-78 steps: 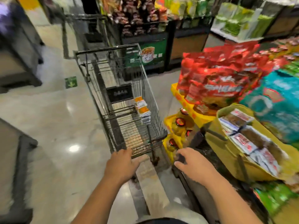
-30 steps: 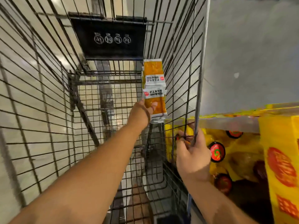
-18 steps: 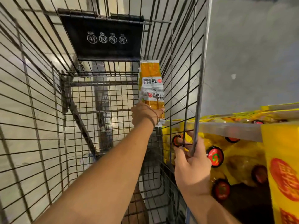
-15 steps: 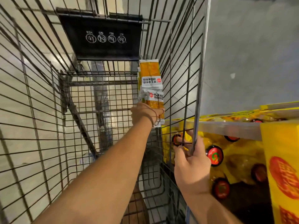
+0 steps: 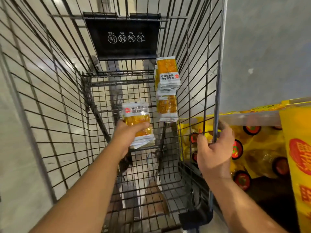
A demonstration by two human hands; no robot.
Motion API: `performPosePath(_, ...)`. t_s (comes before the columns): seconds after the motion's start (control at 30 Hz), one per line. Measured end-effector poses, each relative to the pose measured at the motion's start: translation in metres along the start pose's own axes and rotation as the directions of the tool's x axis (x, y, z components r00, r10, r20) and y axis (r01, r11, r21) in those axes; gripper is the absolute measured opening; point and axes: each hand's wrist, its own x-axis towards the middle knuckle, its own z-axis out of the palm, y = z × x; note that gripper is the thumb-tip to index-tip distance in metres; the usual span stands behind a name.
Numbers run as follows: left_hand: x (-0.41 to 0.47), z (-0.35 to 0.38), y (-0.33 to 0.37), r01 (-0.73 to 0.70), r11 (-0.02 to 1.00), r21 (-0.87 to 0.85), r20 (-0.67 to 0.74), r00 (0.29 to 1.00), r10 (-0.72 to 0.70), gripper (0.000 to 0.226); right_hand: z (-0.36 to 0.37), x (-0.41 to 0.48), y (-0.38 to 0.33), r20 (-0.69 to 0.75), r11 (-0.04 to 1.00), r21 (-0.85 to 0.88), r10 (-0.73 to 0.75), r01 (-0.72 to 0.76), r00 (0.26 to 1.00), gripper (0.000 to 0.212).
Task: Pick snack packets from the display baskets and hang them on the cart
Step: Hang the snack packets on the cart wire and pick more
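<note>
Left hand (image 5: 129, 132) grips a packet bundle (image 5: 137, 122), long axis upright. Hung packets (image 5: 167, 89) sit up-right, nearer the left. Right hand (image 5: 213, 152) clamps the cart (image 5: 217, 98).

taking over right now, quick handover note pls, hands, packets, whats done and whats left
Left hand: shut on a bundle of orange snack packets, held inside the cart, apart from its wires.
Right hand: gripping the upright bar of the cart's right side wall.
Done: two bundles of hanging packets sit on the inner right wall, near the far end.
Left: hang the held bundle, likely beside those; then fetch more from the display baskets, which are out of view.
</note>
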Motion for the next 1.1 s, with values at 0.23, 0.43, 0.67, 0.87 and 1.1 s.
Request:
performPosePath(0.23,-0.038,-0.051,-0.008,-0.029,0.975,-0.222,-0.043,0.999,0.02,0.083,0.005,-0.038,-0.03,-0.026,0.842,-0.148,-0.528,0.519,0.849,0.027)
performPosePath(0.43,-0.042,-0.056,-0.026,-0.046,0.975,-0.217,-0.113,0.993,0.021,0.064,0.117,-0.005,-0.037,0.422,0.754,0.148,0.537,-0.639,0.731,0.015)
performPosePath(0.67,-0.031,-0.077,-0.055,-0.043,0.983,-0.176,-0.047,0.998,0.036,0.089,0.16,0.053,-0.009,0.659,-0.051,0.574,0.621,-0.817,0.424,0.019)
performPosePath(0.87,-0.03,-0.08,-0.065,-0.017,0.978,-0.206,-0.062,0.998,0.005,0.072,0.167,0.057,-0.004,0.672,-0.047,0.536,0.628,-0.843,0.392,0.025)
performPosePath(1.1,-0.033,-0.076,-0.061,-0.011,0.988,-0.152,0.0,1.0,0.011,0.074,0.18,0.059,-0.006,0.695,-0.059,0.565,0.571,-0.823,0.436,0.03)
